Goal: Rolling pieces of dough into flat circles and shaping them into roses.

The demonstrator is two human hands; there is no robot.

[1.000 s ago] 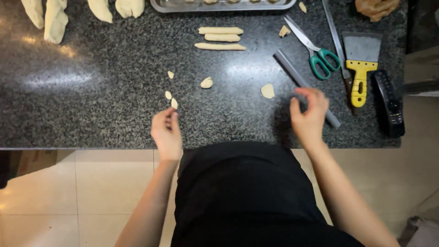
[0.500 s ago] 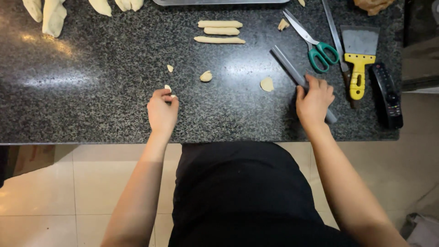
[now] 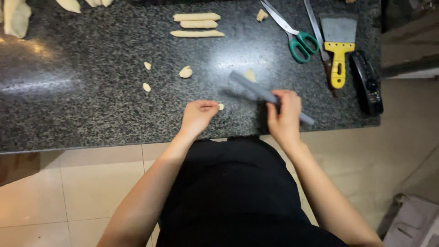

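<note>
- my right hand (image 3: 284, 120) has its grip clamped on a grey bar (image 3: 256, 91), motion-blurred, its kind unclear.
- my left hand (image 3: 199, 116) has fingers curled together beside a dough bit (image 3: 221, 106); whether they pinch anything is hidden.

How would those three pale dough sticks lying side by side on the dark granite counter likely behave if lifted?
The three pale dough sticks look soft, so they would probably sag or bend. Being long and thin, they may break. Their rounded shape suggests they could roll if pushed sideways on the glossy granite counter.

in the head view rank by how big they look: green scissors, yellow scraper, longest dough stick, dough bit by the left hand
1. green scissors, though the top edge cuts them off
2. yellow scraper
3. longest dough stick, close to the scraper in length but far thinner
4. dough bit beside the left hand, smallest
</note>
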